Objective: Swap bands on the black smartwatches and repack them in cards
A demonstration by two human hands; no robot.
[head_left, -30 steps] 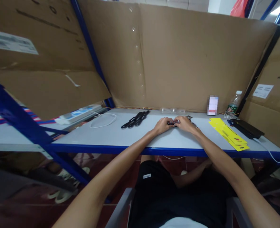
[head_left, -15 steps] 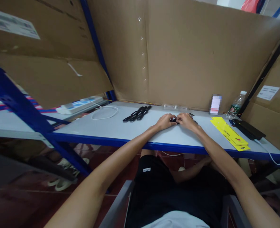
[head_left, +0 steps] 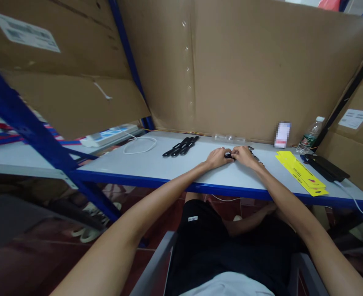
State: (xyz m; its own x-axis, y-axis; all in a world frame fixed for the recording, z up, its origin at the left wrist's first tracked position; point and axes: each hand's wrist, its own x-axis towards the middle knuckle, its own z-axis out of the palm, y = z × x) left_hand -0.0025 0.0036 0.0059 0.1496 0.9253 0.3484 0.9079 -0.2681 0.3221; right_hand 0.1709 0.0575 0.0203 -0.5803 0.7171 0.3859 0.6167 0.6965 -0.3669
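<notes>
My left hand (head_left: 217,158) is closed around a small black object (head_left: 228,156), whose kind I cannot make out. Its fingers hide most of it. Touching the same object from the other side, my right hand (head_left: 242,156) has its thumb and fingertips pinched together. Both hands rest low over the grey tabletop (head_left: 157,164). Some small dark pieces (head_left: 256,157) lie just behind and beside my right hand, partly covered by it. To the left of my hands lie three long black handle-like pieces (head_left: 181,147), side by side.
A clear plastic piece (head_left: 229,138) lies along the cardboard back wall (head_left: 237,74). On the right are yellow printed cards (head_left: 301,172), a phone-like upright (head_left: 282,135), a water bottle (head_left: 311,135) and a black power bank (head_left: 329,167). A white cable (head_left: 140,144) curls at left.
The whole view has shifted slightly, so things appear a little farther right. My hands stay together on the small black object, with only slight finger movement.
</notes>
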